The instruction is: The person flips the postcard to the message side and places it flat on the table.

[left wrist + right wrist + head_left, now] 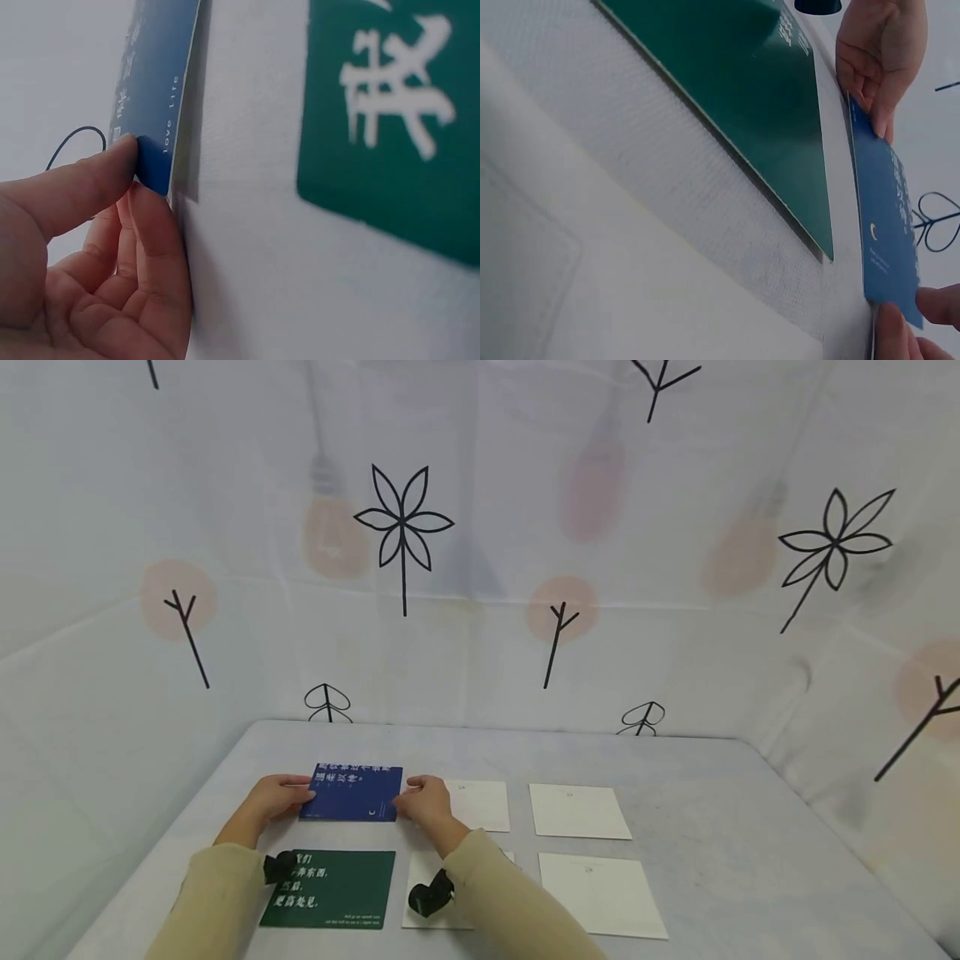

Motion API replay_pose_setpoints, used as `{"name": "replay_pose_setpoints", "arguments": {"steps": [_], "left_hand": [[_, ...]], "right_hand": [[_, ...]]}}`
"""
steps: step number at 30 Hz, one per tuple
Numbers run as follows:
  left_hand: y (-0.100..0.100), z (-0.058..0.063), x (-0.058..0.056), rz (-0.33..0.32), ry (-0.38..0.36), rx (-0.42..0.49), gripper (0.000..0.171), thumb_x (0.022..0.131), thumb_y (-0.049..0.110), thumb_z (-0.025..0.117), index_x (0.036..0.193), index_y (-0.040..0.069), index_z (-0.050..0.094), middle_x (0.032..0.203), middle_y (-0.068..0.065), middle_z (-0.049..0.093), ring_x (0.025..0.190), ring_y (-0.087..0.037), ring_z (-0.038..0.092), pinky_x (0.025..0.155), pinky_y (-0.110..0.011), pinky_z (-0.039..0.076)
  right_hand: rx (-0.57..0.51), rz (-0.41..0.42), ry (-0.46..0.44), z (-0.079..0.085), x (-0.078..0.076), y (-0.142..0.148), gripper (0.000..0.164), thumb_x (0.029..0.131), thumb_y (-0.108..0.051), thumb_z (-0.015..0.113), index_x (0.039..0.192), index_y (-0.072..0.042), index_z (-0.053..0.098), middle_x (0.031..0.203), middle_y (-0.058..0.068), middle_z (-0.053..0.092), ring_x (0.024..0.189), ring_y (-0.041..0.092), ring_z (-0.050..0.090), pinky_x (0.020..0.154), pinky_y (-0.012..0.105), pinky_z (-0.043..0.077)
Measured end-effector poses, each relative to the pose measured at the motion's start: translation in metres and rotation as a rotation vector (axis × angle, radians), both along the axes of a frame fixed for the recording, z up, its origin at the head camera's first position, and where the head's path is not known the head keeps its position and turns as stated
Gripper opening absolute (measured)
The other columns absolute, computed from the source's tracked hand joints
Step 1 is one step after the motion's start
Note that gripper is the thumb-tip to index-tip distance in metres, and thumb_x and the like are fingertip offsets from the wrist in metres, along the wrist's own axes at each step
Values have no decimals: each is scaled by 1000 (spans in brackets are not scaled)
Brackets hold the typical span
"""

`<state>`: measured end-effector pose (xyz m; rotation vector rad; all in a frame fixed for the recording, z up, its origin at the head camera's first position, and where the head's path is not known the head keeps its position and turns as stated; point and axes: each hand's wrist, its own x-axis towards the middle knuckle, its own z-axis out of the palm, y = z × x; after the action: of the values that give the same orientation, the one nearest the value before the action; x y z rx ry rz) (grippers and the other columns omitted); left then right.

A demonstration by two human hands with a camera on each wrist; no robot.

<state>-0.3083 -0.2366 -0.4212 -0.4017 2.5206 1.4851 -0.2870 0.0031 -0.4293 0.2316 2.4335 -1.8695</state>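
A blue card with white lettering lies between both hands at the back left of the table. My left hand pinches its left edge; in the left wrist view the thumb is on the printed face and the fingers are behind it. At the opposite edge my right hand pinches a corner, as the right wrist view shows with its thumb on the front. A green card with white writing lies flat nearer to me, partly covered by the left sleeve's wrist device.
Several white cards lie to the right in two rows: one beside the right hand, another farther right, and a near one. The right forearm hides part of a white card. A patterned cloth hangs behind the table.
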Motion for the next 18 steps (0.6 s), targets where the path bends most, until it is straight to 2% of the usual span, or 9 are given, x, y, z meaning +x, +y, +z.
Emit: {"name": "replay_pose_setpoints", "arguments": {"steps": [8, 14, 18], "left_hand": [[-4, -3, -3, -6, 10, 34, 46, 90, 15, 61, 124, -12, 47, 107, -23, 58, 82, -19, 57, 72, -28, 51], [-9, -7, -5, -7, 9, 79, 50, 95, 24, 54, 127, -13, 43, 99, -16, 59, 79, -15, 56, 67, -23, 52], [-10, -4, -4, -16, 9, 103, 58, 95, 30, 54, 130, -13, 39, 106, -20, 58, 82, -16, 57, 70, -24, 52]], "right_hand": [[-46, -33, -17, 1, -1, 0, 9, 83, -5, 69, 91, -2, 68, 82, 5, 62, 68, 13, 61, 64, 26, 53], [-54, -34, -8, 4, -1, 2, 6, 82, -5, 69, 88, -4, 69, 80, 4, 62, 68, 12, 60, 64, 26, 53], [-71, -30, 9, 6, -1, 3, 5, 82, -5, 69, 87, -4, 69, 78, 4, 62, 66, 12, 61, 63, 27, 53]]}}
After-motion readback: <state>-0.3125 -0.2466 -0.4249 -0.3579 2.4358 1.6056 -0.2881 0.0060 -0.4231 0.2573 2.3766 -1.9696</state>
